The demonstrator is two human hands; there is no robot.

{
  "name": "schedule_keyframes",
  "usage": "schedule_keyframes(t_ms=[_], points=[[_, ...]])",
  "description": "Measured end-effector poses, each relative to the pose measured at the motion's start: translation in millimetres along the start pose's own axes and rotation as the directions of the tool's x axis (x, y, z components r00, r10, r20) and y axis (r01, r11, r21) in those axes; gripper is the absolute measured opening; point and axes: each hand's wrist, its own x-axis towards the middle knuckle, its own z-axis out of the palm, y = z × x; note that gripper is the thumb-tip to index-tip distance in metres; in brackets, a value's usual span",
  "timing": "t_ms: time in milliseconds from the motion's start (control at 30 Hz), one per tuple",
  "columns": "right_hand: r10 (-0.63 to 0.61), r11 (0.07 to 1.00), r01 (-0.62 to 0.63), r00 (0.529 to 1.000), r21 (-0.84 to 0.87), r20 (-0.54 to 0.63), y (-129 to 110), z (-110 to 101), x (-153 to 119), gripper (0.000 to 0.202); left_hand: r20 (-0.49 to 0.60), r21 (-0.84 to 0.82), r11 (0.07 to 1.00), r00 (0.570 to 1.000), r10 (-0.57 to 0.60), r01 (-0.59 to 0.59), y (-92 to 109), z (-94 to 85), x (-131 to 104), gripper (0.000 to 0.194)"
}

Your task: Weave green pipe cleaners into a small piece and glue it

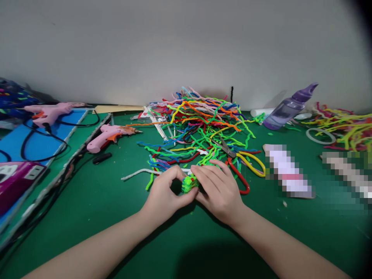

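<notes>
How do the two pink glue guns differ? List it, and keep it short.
The left glue gun lies over the blue board; the right glue gun lies on the green table, nearer the hands.
The left one has a black cord at its grip; the right one shows no clear cord there.
Both have pink bodies and orange triggers, nozzles pointing rightward.

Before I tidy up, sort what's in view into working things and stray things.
Likely in the job: green bundle, held by left hand and right hand; chenille stems; scissors.

Likely just lying about: bottle; ring; near glue gun and far glue gun, both untouched, role unclear.
</notes>
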Motion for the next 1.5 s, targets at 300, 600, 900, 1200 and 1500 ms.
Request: schedule_keyframes(t_ms=[300, 600, 900, 1200, 1500], points=[[-0.062, 0.998, 0.062, 0.998, -0.026, 0.009, 2.3, -2.3, 1.7, 0.033, 0.001, 0.007, 1.0, 1.0, 0.029, -0.029, -2.0, 0.4, -0.1, 0.02], [-0.068, 0.997, 0.069, 0.997, -0.029, 0.028, 1.9, -3.8, 1.0, 0.032, -0.017, -0.029, 0.999, 1.0, -0.019, 0.019, -2.8, 0.0, -0.3, 0.021], [0.16, 0.975, -0.15, 0.986, 0.166, -0.052, -2.3, 1.0, 1.1, 0.064, -0.008, -0.289, 0.951, 0.994, -0.113, 0.106, 2.9, -2.4, 3.4, 0.019], [0.258, 0.897, -0.208, 0.963, 0.389, -0.08, 0.2, 2.9, -0.6, 0.035, -0.067, -0.411, 0.907, 0.988, -0.137, 0.097, -1.7, -4.0, 3.9, 0.018], [0.351, 0.766, -0.263, 0.936, 0.586, -0.038, -0.5, 0.6, 5.4, 0.011, -0.063, -0.448, 0.876, 0.972, -0.228, 0.177, 0.3, -3.9, 8.2, 0.025]])
